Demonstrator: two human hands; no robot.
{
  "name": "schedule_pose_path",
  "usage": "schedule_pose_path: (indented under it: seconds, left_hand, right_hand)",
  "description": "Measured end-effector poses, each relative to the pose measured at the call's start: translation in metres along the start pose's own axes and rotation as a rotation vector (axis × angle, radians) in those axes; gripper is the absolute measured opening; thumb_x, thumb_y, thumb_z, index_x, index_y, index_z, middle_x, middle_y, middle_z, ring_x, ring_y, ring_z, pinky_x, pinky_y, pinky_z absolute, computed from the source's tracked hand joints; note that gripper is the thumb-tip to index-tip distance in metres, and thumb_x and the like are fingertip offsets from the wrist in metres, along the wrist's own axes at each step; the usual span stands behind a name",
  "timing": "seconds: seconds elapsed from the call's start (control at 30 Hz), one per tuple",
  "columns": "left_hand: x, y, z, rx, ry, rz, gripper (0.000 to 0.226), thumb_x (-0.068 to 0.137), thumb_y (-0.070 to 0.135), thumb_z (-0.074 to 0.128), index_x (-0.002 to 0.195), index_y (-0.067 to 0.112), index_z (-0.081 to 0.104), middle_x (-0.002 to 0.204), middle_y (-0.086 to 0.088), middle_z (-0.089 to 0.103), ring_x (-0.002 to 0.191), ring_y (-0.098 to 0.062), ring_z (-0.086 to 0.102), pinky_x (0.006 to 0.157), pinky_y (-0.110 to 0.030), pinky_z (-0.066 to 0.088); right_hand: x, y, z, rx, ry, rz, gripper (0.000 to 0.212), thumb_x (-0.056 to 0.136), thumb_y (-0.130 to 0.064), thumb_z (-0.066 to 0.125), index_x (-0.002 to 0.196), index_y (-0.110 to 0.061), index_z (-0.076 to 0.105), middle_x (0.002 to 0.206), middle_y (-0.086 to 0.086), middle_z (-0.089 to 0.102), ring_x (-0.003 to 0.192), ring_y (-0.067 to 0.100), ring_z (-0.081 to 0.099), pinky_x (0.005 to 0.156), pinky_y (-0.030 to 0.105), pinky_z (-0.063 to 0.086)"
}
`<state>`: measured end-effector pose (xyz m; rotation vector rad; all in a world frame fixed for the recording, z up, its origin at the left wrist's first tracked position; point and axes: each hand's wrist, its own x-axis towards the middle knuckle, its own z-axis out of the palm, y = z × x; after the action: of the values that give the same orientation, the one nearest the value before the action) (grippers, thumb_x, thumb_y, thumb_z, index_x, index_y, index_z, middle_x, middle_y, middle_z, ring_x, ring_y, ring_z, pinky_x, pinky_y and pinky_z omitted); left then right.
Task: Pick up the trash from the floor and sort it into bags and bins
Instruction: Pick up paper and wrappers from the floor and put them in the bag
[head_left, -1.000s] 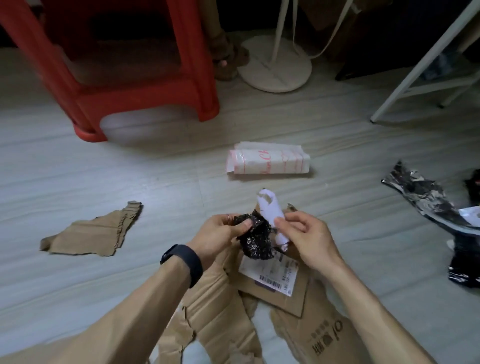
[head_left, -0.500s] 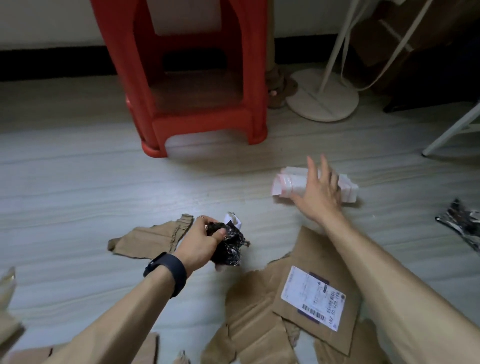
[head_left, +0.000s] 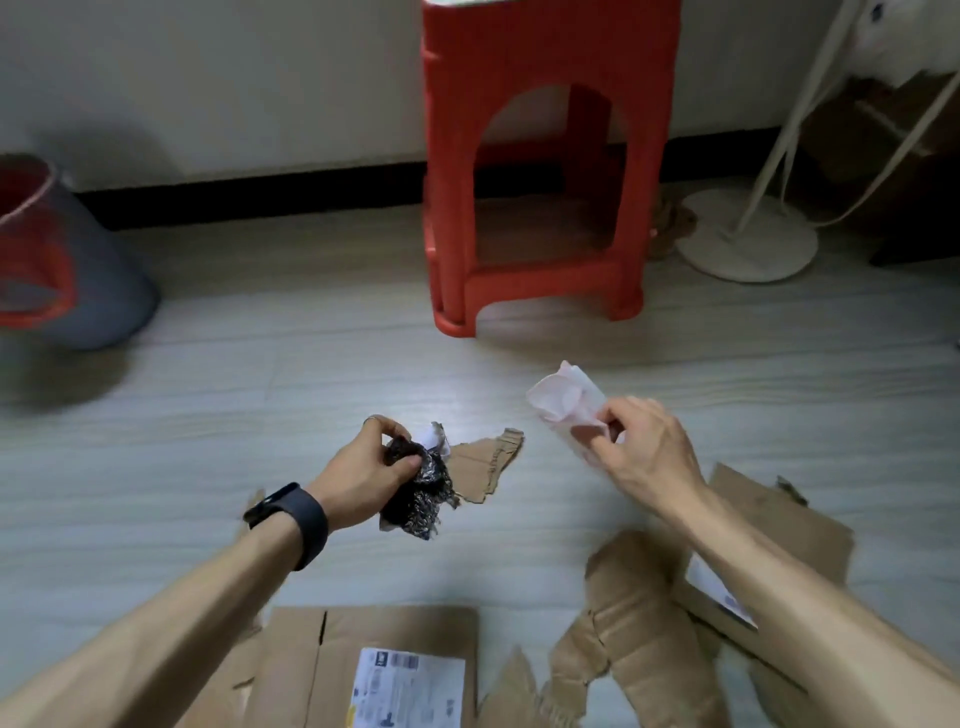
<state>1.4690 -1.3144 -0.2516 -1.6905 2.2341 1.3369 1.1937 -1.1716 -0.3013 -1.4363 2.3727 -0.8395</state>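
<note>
Gripping a crumpled black wrapper (head_left: 415, 488) in the left hand (head_left: 363, 475), centre of frame, thumb and fingers curled tight round it, a white scrap poking out at the top. Pinching a pale pink-and-white packet (head_left: 563, 410) in the right hand (head_left: 644, 452), right of centre, thumb and curled fingers closed on its near end, far end pointing toward the red stool (head_left: 545, 156) at upper centre. Both pieces apparently held off the floor (head_left: 260, 415).

Torn cardboard scrap (head_left: 488, 462) lying just behind the black wrapper. Larger labelled cardboard (head_left: 374, 649) along the bottom edge, more torn pieces (head_left: 634, 613) at lower right beside the right forearm. Grey bin with red liner (head_left: 78, 270) at far left, well apart from both hands. White round base (head_left: 748, 244) at upper right.

Judged risks:
- Dropping the packet in transit, owing to a hold on one end only.
- Shedding the white scrap from the black bundle.
- Mixing two kinds of waste in one container, with both hands loaded.
- Slipping on the cardboard underfoot.

Only one bin in view, no bags visible.
</note>
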Motion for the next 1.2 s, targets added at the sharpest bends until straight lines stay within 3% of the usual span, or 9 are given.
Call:
schedule_pose_path:
  seconds: [0.23, 0.43, 0.53, 0.67, 0.77, 0.83, 0.93, 1.0, 1.2]
  left_hand:
    - [-0.157, -0.069, -0.092, -0.107, 0.215, 0.052, 0.029, 0.092, 0.028, 0.064, 0.115, 0.029, 0.048, 0.097, 0.003, 0.068, 0.082, -0.008, 0.066, 0.068, -0.015, 0.05]
    - [-0.316, -0.19, -0.156, -0.353, 0.575, -0.032, 0.03, 0.087, 0.026, 0.07, 0.116, 0.028, 0.062, 0.108, 0.004, 0.071, 0.101, -0.011, 0.068, 0.097, -0.034, 0.052]
    - [-0.374, -0.243, -0.169, -0.39, 0.757, -0.143, 0.029, 0.083, 0.038, 0.069, 0.111, 0.03, 0.065, 0.104, 0.009, 0.072, 0.101, -0.015, 0.067, 0.092, -0.035, 0.052]
    - [-0.416, -0.277, -0.16, -0.175, 1.105, -0.305, 0.033, 0.092, 0.03, 0.063, 0.124, 0.023, 0.063, 0.107, -0.004, 0.071, 0.099, -0.025, 0.065, 0.08, -0.03, 0.047]
    - [-0.429, -0.291, -0.141, -0.275, 1.37, -0.338, 0.035, 0.095, 0.026, 0.058, 0.129, 0.02, 0.057, 0.121, -0.008, 0.065, 0.105, -0.032, 0.062, 0.079, -0.032, 0.046]
    - [-0.428, -0.31, -0.121, -0.281, 1.355, -0.417, 0.038, 0.095, 0.025, 0.057, 0.132, 0.018, 0.054, 0.126, -0.007, 0.062, 0.11, -0.032, 0.06, 0.081, -0.033, 0.047]
    - [-0.42, -0.342, -0.089, -0.261, 1.038, -0.527, 0.053, 0.09, 0.03, 0.063, 0.139, 0.022, 0.048, 0.134, -0.011, 0.053, 0.123, -0.032, 0.052, 0.098, -0.036, 0.042]
    - [-0.412, -0.349, -0.083, -0.408, 0.882, -0.59, 0.065, 0.084, 0.033, 0.07, 0.143, 0.02, 0.045, 0.137, -0.016, 0.045, 0.127, -0.034, 0.047, 0.105, -0.036, 0.037]
    - [-0.379, -0.271, -0.138, -0.438, 0.927, -0.338, 0.052, 0.084, 0.015, 0.06, 0.135, 0.015, 0.05, 0.132, -0.015, 0.047, 0.126, -0.032, 0.046, 0.106, -0.031, 0.032]
  right_hand:
    - [-0.068, -0.2, -0.009, 0.16, -0.103, -0.266, 0.04, 0.078, -0.048, 0.072, 0.067, -0.021, 0.045, 0.065, -0.008, 0.05, 0.066, 0.016, 0.049, 0.06, 0.039, 0.042]
    - [-0.126, -0.333, -0.012, 0.009, -0.306, -0.615, 0.038, 0.083, -0.044, 0.07, 0.065, -0.025, 0.042, 0.067, -0.01, 0.049, 0.064, 0.017, 0.048, 0.056, 0.034, 0.038]
    - [-0.159, -0.383, -0.007, 0.015, -0.346, -0.696, 0.039, 0.084, -0.043, 0.07, 0.063, -0.027, 0.041, 0.067, -0.012, 0.048, 0.062, 0.015, 0.047, 0.056, 0.033, 0.039]
    - [-0.194, -0.422, 0.007, 0.086, -0.34, -0.714, 0.046, 0.081, -0.038, 0.073, 0.06, -0.025, 0.036, 0.06, -0.01, 0.046, 0.056, 0.013, 0.041, 0.052, 0.035, 0.037]
    - [-0.208, -0.427, 0.015, 0.134, -0.344, -0.672, 0.048, 0.08, -0.033, 0.075, 0.06, -0.02, 0.033, 0.055, -0.005, 0.042, 0.054, 0.016, 0.036, 0.05, 0.033, 0.029]
    - [-0.214, -0.425, 0.018, 0.14, -0.347, -0.638, 0.048, 0.08, -0.032, 0.076, 0.061, -0.018, 0.033, 0.054, -0.005, 0.04, 0.053, 0.015, 0.033, 0.049, 0.033, 0.028]
    - [-0.218, -0.417, 0.021, 0.117, -0.371, -0.595, 0.05, 0.082, -0.032, 0.077, 0.061, -0.017, 0.034, 0.054, -0.007, 0.037, 0.054, 0.014, 0.033, 0.05, 0.032, 0.027]
    - [-0.22, -0.41, 0.018, 0.114, -0.39, -0.547, 0.05, 0.083, -0.033, 0.076, 0.062, -0.015, 0.036, 0.054, -0.008, 0.037, 0.054, 0.014, 0.033, 0.05, 0.032, 0.026]
    - [-0.219, -0.396, -0.009, 0.172, -0.341, -0.428, 0.051, 0.085, -0.035, 0.075, 0.056, -0.021, 0.036, 0.048, -0.008, 0.041, 0.049, 0.011, 0.033, 0.045, 0.022, 0.022]
